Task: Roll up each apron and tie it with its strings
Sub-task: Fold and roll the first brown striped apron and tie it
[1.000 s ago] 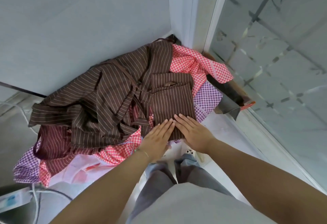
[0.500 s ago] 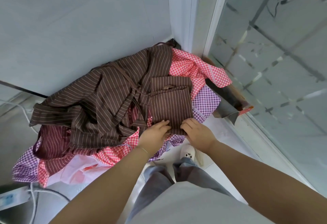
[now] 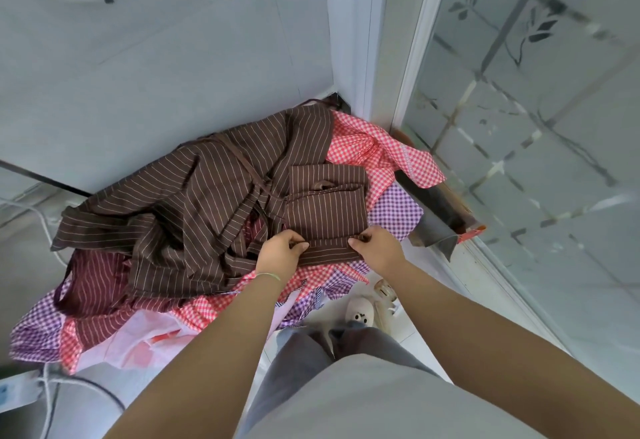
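Note:
A folded brown apron with thin white stripes [image 3: 325,210] lies flat on top of a heap of aprons. Its near edge is turned over into a narrow roll [image 3: 329,252]. My left hand [image 3: 281,254] pinches the left end of that roll, and my right hand [image 3: 375,244] pinches the right end. A thin brown string [image 3: 258,184] runs from the folded apron's left side across the heap.
A loose brown striped apron [image 3: 180,203] spreads to the left, over red checked [image 3: 381,151], purple checked [image 3: 394,211] and maroon striped [image 3: 90,286] aprons. Walls and a frosted glass door [image 3: 536,126] enclose the corner. White cables [image 3: 48,386] lie at lower left. Slippers [image 3: 362,310] stand by my feet.
Both hands went from lying flat on the folded apron to curling round its near edge. That edge is now turned over into a first narrow roll.

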Action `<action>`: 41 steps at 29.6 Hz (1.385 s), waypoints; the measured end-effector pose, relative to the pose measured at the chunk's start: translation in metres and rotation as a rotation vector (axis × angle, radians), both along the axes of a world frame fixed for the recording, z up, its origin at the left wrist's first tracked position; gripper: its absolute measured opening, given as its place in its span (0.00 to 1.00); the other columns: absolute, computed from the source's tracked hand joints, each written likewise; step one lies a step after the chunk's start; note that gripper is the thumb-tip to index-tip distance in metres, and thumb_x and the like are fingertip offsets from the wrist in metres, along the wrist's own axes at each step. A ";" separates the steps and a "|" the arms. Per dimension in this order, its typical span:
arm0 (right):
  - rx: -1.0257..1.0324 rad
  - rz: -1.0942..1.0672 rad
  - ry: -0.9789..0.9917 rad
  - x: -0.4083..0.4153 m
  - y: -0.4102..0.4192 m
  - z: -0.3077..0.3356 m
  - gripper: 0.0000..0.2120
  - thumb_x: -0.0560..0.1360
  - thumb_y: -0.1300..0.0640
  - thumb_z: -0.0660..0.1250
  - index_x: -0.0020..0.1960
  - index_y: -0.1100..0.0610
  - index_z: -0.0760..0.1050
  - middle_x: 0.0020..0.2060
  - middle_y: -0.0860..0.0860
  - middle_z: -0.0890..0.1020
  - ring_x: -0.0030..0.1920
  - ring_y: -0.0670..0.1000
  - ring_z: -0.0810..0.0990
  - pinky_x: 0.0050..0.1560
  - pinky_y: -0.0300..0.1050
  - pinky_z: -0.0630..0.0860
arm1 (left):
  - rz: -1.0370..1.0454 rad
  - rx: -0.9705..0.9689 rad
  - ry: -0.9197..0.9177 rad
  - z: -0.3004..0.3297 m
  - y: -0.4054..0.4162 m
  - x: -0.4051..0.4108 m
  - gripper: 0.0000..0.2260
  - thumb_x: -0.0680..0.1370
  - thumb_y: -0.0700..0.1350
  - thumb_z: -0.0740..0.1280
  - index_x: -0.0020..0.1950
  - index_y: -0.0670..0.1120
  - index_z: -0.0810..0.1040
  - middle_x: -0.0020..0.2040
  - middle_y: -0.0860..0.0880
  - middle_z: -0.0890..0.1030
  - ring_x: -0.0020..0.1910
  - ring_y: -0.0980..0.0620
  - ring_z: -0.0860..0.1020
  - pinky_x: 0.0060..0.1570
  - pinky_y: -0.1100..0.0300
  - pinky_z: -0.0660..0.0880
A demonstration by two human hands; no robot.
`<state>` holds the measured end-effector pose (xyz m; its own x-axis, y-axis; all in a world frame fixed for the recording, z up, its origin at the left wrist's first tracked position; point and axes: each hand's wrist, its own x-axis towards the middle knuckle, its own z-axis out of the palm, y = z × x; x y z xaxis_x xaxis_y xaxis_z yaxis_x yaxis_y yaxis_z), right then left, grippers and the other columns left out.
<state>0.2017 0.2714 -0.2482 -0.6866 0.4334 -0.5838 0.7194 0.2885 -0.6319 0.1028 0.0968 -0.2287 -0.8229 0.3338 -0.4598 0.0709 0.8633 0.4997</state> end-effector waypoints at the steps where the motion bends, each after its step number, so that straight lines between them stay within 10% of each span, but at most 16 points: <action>1: 0.007 -0.016 -0.007 -0.002 -0.001 0.001 0.17 0.78 0.53 0.66 0.34 0.55 0.65 0.28 0.50 0.70 0.29 0.48 0.70 0.30 0.40 0.63 | -0.012 -0.027 0.019 0.000 0.001 0.000 0.06 0.78 0.47 0.67 0.51 0.46 0.79 0.46 0.50 0.79 0.43 0.52 0.76 0.44 0.58 0.73; 7: 0.312 0.129 0.009 0.008 -0.018 0.011 0.12 0.78 0.61 0.63 0.59 0.56 0.66 0.51 0.54 0.74 0.44 0.52 0.78 0.43 0.43 0.76 | -0.131 -0.119 0.130 -0.004 0.007 0.001 0.08 0.79 0.48 0.66 0.50 0.44 0.78 0.48 0.49 0.77 0.41 0.51 0.74 0.40 0.58 0.70; 11: 0.888 0.628 0.517 0.011 -0.021 -0.003 0.15 0.71 0.63 0.65 0.57 0.55 0.77 0.53 0.53 0.78 0.51 0.55 0.77 0.49 0.50 0.76 | -0.181 -0.144 0.144 -0.007 0.011 -0.006 0.08 0.78 0.47 0.67 0.48 0.42 0.78 0.52 0.47 0.75 0.43 0.48 0.75 0.41 0.58 0.68; 17: 0.793 0.906 0.331 0.023 0.001 -0.023 0.30 0.61 0.55 0.81 0.61 0.56 0.79 0.57 0.51 0.81 0.53 0.53 0.80 0.50 0.46 0.80 | -0.343 -0.209 0.413 -0.008 0.005 -0.002 0.13 0.76 0.48 0.69 0.57 0.45 0.74 0.58 0.46 0.70 0.49 0.45 0.75 0.35 0.53 0.73; 22: 0.768 0.864 0.336 0.023 -0.002 -0.017 0.30 0.58 0.56 0.82 0.59 0.58 0.80 0.54 0.54 0.82 0.51 0.53 0.82 0.45 0.45 0.82 | -0.825 -0.024 0.711 -0.026 -0.013 0.017 0.14 0.76 0.49 0.60 0.52 0.47 0.83 0.51 0.50 0.82 0.52 0.48 0.80 0.57 0.52 0.74; 28: 0.711 0.685 0.395 0.025 0.000 -0.015 0.19 0.69 0.54 0.74 0.59 0.57 0.80 0.51 0.55 0.79 0.50 0.55 0.79 0.42 0.46 0.82 | -0.728 -0.074 0.446 -0.019 -0.017 0.013 0.20 0.74 0.48 0.56 0.58 0.45 0.82 0.54 0.50 0.82 0.54 0.49 0.79 0.52 0.51 0.80; 33: 0.502 0.614 0.323 0.012 0.010 0.002 0.14 0.81 0.54 0.58 0.64 0.58 0.73 0.58 0.53 0.76 0.58 0.52 0.74 0.58 0.43 0.72 | -0.375 -0.010 0.141 -0.004 -0.007 0.004 0.10 0.82 0.45 0.59 0.63 0.47 0.71 0.54 0.46 0.78 0.54 0.46 0.77 0.54 0.52 0.74; 41: 0.169 0.312 0.172 -0.011 0.015 0.007 0.14 0.81 0.51 0.61 0.63 0.56 0.71 0.56 0.53 0.79 0.54 0.53 0.78 0.55 0.45 0.75 | 0.121 0.098 -0.024 0.002 0.019 -0.021 0.11 0.77 0.47 0.69 0.57 0.45 0.79 0.57 0.47 0.78 0.54 0.48 0.77 0.53 0.57 0.73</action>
<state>0.1903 0.2868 -0.2412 -0.8821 0.2685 -0.3871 0.4685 0.5870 -0.6603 0.0817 0.1160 -0.2269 -0.8490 0.2772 -0.4499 -0.0436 0.8117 0.5824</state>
